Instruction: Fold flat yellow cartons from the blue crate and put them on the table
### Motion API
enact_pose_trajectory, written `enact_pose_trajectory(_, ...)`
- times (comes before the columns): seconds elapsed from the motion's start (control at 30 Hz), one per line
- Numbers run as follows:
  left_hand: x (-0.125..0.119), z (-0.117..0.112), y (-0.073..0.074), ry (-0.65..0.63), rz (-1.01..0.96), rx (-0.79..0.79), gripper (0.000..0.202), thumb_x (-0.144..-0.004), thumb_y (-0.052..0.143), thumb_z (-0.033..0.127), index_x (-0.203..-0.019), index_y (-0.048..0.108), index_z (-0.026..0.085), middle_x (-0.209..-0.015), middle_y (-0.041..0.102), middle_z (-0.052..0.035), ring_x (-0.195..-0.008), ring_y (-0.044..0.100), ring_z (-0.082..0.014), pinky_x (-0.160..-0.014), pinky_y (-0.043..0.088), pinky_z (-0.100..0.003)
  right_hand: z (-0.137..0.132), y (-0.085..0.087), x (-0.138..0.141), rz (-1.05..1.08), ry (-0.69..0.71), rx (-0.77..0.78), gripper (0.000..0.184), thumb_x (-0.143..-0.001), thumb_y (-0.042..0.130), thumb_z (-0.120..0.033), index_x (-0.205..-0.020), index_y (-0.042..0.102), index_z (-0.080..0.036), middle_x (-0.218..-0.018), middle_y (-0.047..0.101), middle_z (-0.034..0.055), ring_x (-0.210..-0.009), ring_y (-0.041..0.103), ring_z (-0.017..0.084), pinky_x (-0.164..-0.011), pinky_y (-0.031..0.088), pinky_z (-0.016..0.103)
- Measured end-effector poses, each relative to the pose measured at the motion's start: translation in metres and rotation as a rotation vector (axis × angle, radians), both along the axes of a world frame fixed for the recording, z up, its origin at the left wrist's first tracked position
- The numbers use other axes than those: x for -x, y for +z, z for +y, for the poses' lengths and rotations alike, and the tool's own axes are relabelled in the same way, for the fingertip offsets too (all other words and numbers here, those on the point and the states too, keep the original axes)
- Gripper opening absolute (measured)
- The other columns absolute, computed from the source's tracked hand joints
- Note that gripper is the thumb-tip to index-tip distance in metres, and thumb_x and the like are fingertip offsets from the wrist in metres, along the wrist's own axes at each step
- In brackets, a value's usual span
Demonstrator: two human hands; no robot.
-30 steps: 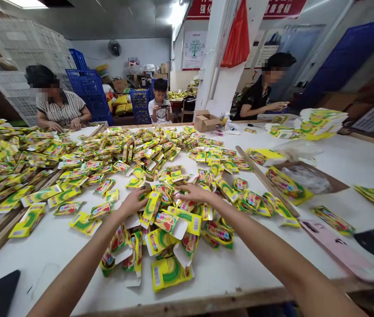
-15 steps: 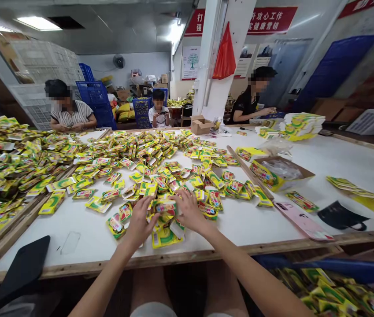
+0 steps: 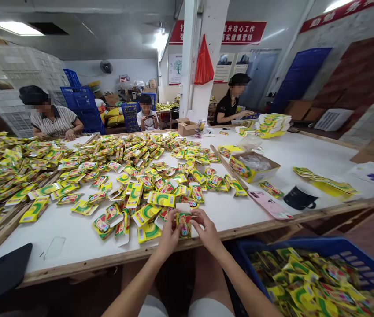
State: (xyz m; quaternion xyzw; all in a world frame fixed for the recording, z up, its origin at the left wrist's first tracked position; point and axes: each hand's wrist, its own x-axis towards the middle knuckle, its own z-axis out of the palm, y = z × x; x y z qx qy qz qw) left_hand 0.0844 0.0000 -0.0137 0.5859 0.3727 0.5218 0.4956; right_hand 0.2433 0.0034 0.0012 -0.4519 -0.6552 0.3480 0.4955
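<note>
A small yellow, green and red printed box [image 3: 184, 225] stands upright at the table's front edge, its white top flap raised. From its left side my left hand [image 3: 169, 233] grips it between thumb and fingers. My right hand [image 3: 207, 231] closes on its right edge, fingertips near the open top. Just beyond and left of my hands, several similar boxes lie loose, one yellow box [image 3: 161, 199] among them. Whatever is inside the held box cannot be made out.
Below the table to the right, a blue basket [image 3: 334, 243] contains many boxes. A pink phone case [image 3: 270, 205], a black mask [image 3: 299, 198] and an open carton [image 3: 274, 171] lie on the right. A wooden strip [image 3: 228, 165] divides the tabletop. Three people are across the table.
My hands have drawn back from the pile toward the table edge, now holding one box upright with its flap raised. The view has swung right, showing more of the blue basket.
</note>
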Motion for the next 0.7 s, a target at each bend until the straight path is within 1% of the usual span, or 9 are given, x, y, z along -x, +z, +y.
enact_pose_trajectory(0.07,0.003,0.005,0.001,-0.021,0.034,-0.011,0.032,-0.083,0.056,0.028,-0.113,0.047,0.023,-0.102,0.061,-0.0074,-0.090,0.062,-0.0201,-0.078,0.050,-0.032,0.000,-0.006,0.001,0.036,-0.023,0.002,0.028,-0.084,0.052,-0.026,-0.112,0.046,-0.025,-0.102,0.063,0.0050,-0.088,0.065,0.019,-0.083,0.052,0.036)
enact_pose_trajectory(0.13,0.008,0.009,0.003,-0.001,0.081,-0.039,0.025,-0.082,0.057,0.028,-0.105,0.052,0.021,-0.098,0.062,-0.0063,-0.089,0.062,-0.0202,-0.077,0.050,-0.031,0.003,-0.007,0.002,0.032,-0.015,0.004,0.030,-0.083,0.053,-0.025,-0.112,0.046,-0.024,-0.098,0.064,0.0041,-0.086,0.065,0.019,-0.082,0.052,0.035)
enact_pose_trajectory(0.27,0.012,0.011,0.005,0.075,0.199,-0.055,0.018,-0.085,0.054,0.032,-0.097,0.058,0.019,-0.089,0.065,-0.0054,-0.081,0.062,-0.0201,-0.074,0.049,-0.032,0.011,-0.001,0.003,-0.074,0.083,0.025,0.022,-0.085,0.050,-0.027,-0.105,0.056,-0.022,-0.094,0.067,0.0041,-0.085,0.065,0.019,-0.080,0.052,0.036)
enact_pose_trajectory(0.33,0.010,0.009,0.004,0.115,0.224,-0.100,0.017,-0.085,0.054,0.031,-0.095,0.060,0.018,-0.094,0.065,-0.0070,-0.090,0.061,-0.0218,-0.082,0.048,-0.034,0.015,0.003,0.004,-0.106,0.082,-0.007,0.017,-0.086,0.049,-0.030,-0.098,0.059,-0.021,-0.092,0.067,0.0042,-0.084,0.064,0.020,-0.079,0.051,0.035)
enact_pose_trajectory(0.4,0.006,0.008,0.002,0.156,0.170,-0.126,0.021,-0.085,0.055,0.030,-0.102,0.057,0.019,-0.102,0.064,-0.0080,-0.099,0.060,-0.0223,-0.088,0.046,-0.035,0.019,0.005,0.007,-0.114,0.062,-0.036,0.014,-0.085,0.050,-0.030,-0.087,0.060,-0.021,-0.087,0.066,0.0038,-0.081,0.063,0.019,-0.077,0.051,0.035)
enact_pose_trajectory(0.5,0.001,0.008,0.001,0.175,0.050,-0.088,0.031,-0.085,0.055,0.029,-0.115,0.049,0.022,-0.105,0.063,-0.0075,-0.098,0.062,-0.0207,-0.087,0.048,-0.035,0.023,0.004,0.011,-0.038,0.045,-0.043,0.013,-0.084,0.051,-0.027,-0.093,0.058,-0.021,-0.086,0.066,0.0027,-0.082,0.064,0.019,-0.078,0.052,0.035)
enact_pose_trajectory(0.57,0.002,0.008,0.002,0.151,0.068,-0.084,0.025,-0.085,0.055,0.030,-0.109,0.054,0.021,-0.103,0.065,-0.0075,-0.098,0.062,-0.0215,-0.089,0.048,-0.037,0.022,0.002,0.012,-0.014,0.046,-0.067,0.015,-0.084,0.050,-0.024,-0.095,0.059,-0.022,-0.091,0.067,0.0034,-0.088,0.064,0.019,-0.081,0.051,0.036)
enact_pose_trajectory(0.63,0.004,0.008,0.005,0.127,0.123,-0.106,0.020,-0.084,0.057,0.032,-0.099,0.061,0.020,-0.102,0.067,-0.0085,-0.100,0.062,-0.0233,-0.092,0.046,-0.039,0.019,0.001,0.011,-0.038,0.067,-0.096,0.014,-0.085,0.050,-0.025,-0.092,0.063,-0.022,-0.096,0.067,0.0047,-0.093,0.063,0.021,-0.083,0.051,0.037)
enact_pose_trajectory(0.7,0.007,0.007,0.008,0.126,0.151,-0.121,0.021,-0.085,0.056,0.034,-0.096,0.065,0.019,-0.103,0.068,-0.0095,-0.101,0.061,-0.0246,-0.092,0.046,-0.040,0.016,0.001,0.011,-0.053,0.087,-0.104,0.014,-0.085,0.053,-0.029,-0.091,0.064,-0.022,-0.099,0.067,0.0058,-0.095,0.062,0.022,-0.082,0.051,0.037)
